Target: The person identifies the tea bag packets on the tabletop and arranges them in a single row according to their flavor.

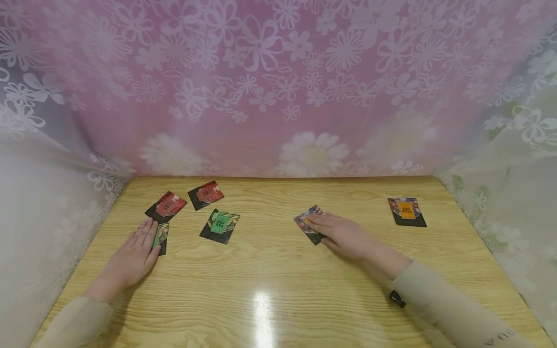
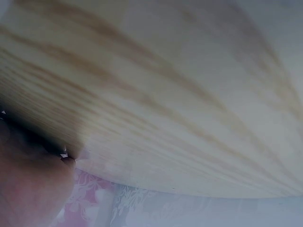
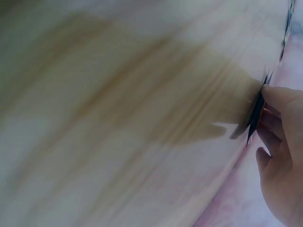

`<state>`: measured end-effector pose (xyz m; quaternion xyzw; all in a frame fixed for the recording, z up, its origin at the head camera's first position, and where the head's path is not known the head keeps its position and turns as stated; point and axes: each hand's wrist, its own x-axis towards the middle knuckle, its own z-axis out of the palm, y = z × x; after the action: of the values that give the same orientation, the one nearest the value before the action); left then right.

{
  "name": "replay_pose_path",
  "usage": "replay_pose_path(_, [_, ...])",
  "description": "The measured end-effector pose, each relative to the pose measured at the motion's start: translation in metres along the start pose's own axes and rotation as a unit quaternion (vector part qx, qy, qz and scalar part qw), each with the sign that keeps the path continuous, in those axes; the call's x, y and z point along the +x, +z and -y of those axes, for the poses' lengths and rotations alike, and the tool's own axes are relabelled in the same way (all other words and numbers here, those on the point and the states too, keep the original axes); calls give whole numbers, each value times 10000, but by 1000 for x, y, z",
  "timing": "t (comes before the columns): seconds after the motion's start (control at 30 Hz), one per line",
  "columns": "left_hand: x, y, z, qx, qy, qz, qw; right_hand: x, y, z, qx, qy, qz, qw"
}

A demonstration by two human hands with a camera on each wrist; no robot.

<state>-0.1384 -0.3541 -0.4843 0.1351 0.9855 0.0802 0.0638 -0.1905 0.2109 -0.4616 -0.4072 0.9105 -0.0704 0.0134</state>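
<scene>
My left hand (image 1: 132, 256) lies palm down with straight fingers over a small black-and-green packet (image 1: 163, 237), hiding its left part. In the left wrist view that hand (image 2: 35, 189) fills the lower left corner. At centre right, my right hand (image 1: 341, 234) holds a dark packet (image 1: 311, 234) with an orange label, its fingers across the top and thumb at the near edge. The right wrist view shows this packet (image 3: 257, 111) nearly edge-on against the fingers; whether it touches the table cannot be told.
Two black-and-red packets (image 1: 166, 207) (image 1: 206, 195) lie at the back left. Another green packet (image 1: 219, 226) is right of the left hand. A second orange-labelled packet (image 1: 406, 211) lies far right on the wooden table (image 1: 278, 270). Flowered cloth (image 1: 278, 96) hangs along the back and sides.
</scene>
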Motion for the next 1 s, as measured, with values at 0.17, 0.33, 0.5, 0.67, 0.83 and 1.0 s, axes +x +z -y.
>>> replay_pose_path(0.17, [0,0,0,-16,-10,27,10000,-15,-1,-20,195,339,-96,9992])
replay_pose_path(0.33, [0,0,-1,-23,-28,35,10000,-25,-4,-34,183,727,-110,9971])
replay_pose_path(0.5, [0,-1,-1,-63,-10,35,10000,-33,-7,-44,-28,1094,-190,9938])
replay_pose_path(0.67, [0,-1,1,-78,-8,38,10000,-41,-9,-53,-260,1398,-277,9895])
replay_pose_path(0.83, [0,-2,1,-103,-30,80,9999,-51,-10,-58,-288,1764,-318,9834])
replay_pose_path(1.0, [-1,-3,-2,-139,-76,139,9998,-58,-11,-60,-218,1955,-397,9797])
